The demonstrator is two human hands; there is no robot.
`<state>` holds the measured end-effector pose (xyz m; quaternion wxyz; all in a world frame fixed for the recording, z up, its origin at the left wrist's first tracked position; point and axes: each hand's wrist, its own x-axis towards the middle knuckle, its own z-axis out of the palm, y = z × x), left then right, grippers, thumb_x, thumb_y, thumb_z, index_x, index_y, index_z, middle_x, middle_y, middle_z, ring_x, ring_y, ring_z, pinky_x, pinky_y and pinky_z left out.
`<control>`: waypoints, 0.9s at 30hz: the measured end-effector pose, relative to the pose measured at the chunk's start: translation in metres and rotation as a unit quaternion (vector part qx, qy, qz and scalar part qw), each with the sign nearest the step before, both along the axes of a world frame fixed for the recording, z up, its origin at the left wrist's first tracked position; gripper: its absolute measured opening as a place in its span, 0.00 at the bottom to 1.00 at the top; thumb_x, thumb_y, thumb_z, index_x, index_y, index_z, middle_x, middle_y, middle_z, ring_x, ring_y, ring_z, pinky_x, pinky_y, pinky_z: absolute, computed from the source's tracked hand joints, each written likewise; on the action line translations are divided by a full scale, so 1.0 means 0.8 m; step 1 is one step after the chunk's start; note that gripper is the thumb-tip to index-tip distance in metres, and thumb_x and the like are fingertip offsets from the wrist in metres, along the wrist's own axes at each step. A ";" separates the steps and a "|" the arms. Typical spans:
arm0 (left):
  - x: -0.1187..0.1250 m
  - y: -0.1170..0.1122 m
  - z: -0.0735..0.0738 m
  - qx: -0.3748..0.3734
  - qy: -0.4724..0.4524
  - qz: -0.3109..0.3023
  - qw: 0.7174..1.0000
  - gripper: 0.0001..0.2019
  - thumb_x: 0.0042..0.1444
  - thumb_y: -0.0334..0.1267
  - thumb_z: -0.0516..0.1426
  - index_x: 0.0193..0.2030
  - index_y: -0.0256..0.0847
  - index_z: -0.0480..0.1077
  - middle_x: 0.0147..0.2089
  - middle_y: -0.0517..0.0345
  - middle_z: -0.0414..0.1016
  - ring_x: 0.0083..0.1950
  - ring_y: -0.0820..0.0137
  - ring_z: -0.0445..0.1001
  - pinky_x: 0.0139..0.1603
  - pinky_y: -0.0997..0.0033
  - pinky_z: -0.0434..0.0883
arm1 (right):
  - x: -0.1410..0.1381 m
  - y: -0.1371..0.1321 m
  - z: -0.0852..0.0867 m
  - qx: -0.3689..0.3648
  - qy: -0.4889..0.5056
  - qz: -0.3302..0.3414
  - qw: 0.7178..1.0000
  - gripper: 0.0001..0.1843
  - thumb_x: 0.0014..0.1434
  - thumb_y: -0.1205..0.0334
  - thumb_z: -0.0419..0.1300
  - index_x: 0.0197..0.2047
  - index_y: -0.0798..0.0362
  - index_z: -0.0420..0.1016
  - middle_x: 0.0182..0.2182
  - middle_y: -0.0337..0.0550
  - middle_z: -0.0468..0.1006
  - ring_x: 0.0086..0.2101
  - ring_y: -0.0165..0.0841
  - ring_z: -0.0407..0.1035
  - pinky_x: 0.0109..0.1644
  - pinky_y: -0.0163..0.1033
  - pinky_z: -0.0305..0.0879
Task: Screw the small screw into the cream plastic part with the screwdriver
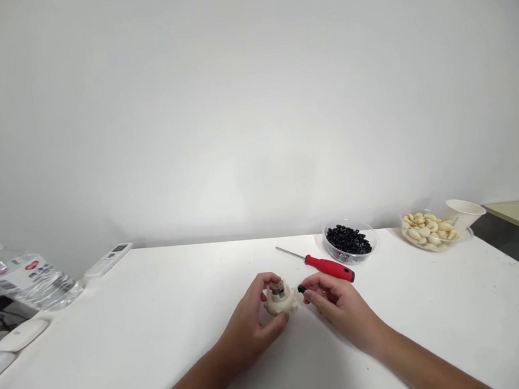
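Head view: left hand (pixel 246 321) grips a white plastic part (pixel 278 300), right hand (pixel 338 307) pinches a black piece (pixel 301 289); one clear bowl (pixel 335 253) holds black parts (pixel 349 240), another clear bowl (pixel 465 234) cream parts (pixel 426 230).

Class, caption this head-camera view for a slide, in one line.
Left hand grips a white plastic part; right hand pinches a small black piece beside it.

The left hand (pixel 246 326) and right hand (pixel 341 310) are close together, with only a narrow gap holding the white plastic part (pixel 278 298) and small black piece (pixel 301 289). The red-handled screwdriver (pixel 329 268) lies just past the right hand, blocking the straight way to the clear bowl of black rings (pixel 350 255). The clear bowl of pale pieces (pixel 429 233) and white cup (pixel 465 211) crowd the far right. Hands could pass left across the white table (pixel 139 321), as far as the plastic water bottle (pixel 34 284) and white remote (pixel 108 260).
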<state>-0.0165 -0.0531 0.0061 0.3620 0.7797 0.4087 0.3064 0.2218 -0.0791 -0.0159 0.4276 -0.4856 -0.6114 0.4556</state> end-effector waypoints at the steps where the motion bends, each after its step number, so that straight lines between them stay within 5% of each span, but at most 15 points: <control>1: 0.000 0.000 0.002 -0.024 -0.006 0.004 1.000 0.22 0.59 0.34 0.61 0.60 0.47 0.66 0.52 0.51 0.75 0.50 0.59 0.73 0.52 0.61 0.72 | 0.000 -0.001 0.002 -0.006 0.001 0.001 1.000 0.12 0.69 0.51 0.61 0.47 0.48 0.80 0.31 0.38 0.78 0.30 0.33 0.65 0.33 0.37 0.60; 7: -0.002 0.001 0.010 -0.108 -0.054 -0.031 0.992 0.19 0.66 0.44 0.57 0.61 0.48 0.65 0.45 0.53 0.73 0.45 0.61 0.72 0.46 0.63 0.72 | -0.001 -0.003 0.012 0.002 -0.008 -0.005 1.000 0.10 0.65 0.50 0.65 0.42 0.47 0.81 0.28 0.34 0.68 0.29 0.31 0.59 0.33 0.37 0.55; 18: -0.001 0.008 0.002 -0.096 -0.052 -0.008 0.994 0.19 0.71 0.43 0.51 0.65 0.50 0.68 0.60 0.50 0.76 0.60 0.55 0.74 0.60 0.55 0.71 | -0.002 -0.002 0.004 -0.036 -0.005 0.029 0.999 0.08 0.66 0.53 0.64 0.42 0.47 0.80 0.31 0.36 0.75 0.27 0.30 0.58 0.30 0.37 0.52; 27: -0.003 0.004 0.001 0.032 0.078 0.034 0.996 0.20 0.67 0.51 0.58 0.63 0.50 0.70 0.63 0.50 0.73 0.65 0.49 0.67 0.67 0.44 0.63 | -0.003 -0.007 0.014 -0.004 -0.089 0.057 0.994 0.04 0.65 0.57 0.64 0.41 0.45 0.80 0.32 0.33 0.76 0.26 0.29 0.56 0.30 0.37 0.51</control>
